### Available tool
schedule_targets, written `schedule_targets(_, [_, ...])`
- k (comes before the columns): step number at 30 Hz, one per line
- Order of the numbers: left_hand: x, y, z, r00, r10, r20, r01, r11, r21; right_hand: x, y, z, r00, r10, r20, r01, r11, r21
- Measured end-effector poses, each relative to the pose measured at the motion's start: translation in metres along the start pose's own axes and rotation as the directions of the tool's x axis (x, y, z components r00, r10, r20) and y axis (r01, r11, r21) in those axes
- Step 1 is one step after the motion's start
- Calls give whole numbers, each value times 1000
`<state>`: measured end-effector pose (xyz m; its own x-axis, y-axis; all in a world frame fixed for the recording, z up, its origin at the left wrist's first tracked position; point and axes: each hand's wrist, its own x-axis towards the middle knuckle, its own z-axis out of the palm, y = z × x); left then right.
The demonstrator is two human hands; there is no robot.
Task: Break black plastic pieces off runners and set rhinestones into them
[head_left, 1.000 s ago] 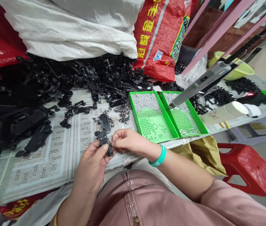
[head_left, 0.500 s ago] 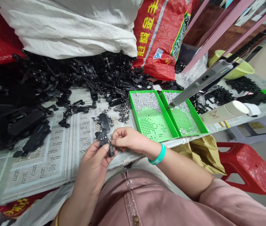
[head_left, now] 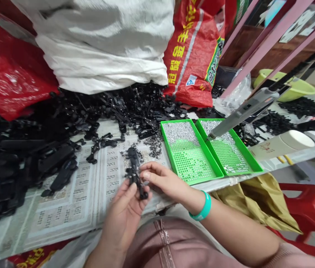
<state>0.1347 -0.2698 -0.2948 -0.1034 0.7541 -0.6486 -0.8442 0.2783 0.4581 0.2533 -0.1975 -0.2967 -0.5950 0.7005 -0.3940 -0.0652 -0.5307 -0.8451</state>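
My left hand (head_left: 125, 210) grips a long black plastic part (head_left: 134, 160) with small hinged arms and silvery dots along it. Its thumb lies on top, and the lower end of the part pokes out past the fingers. Against the right side of this part, the curled fingertips of my right hand (head_left: 160, 179) are drawn together; what they pinch is too small to make out. Under and beyond the part, many tiny black pieces (head_left: 153, 147) are scattered on the patterned tablecloth (head_left: 90, 201).
Two green perforated trays (head_left: 220, 175) with small silvery pieces stand to the right, a grey electric screwdriver (head_left: 238, 115) hanging over them. Black parts (head_left: 146, 111) pile up along the back and left. Behind are a white sack (head_left: 104, 59) and a red sack (head_left: 193, 56). A white cup (head_left: 283, 143) lies right.
The view has shifted, so everything sits lower and further right. The black part is turned more edge-on in my left hand, and my right fingers have shifted along its side.
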Motion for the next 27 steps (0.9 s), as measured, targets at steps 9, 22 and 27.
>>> schedule_targets(9, [0,1,-2,997,36,68,-59,920,388,7,-6,-6,995,-67,-76,78,987,143])
schedule_targets(22, [106,181,15,729,581,363,148,-651,745,-9,-7,4,981,55,-188,-57,998,-7])
schedule_targets(27, [136,193,19,764,551,336,174,-677,715,-23,-13,1,970,56,-238,-55,998,11])
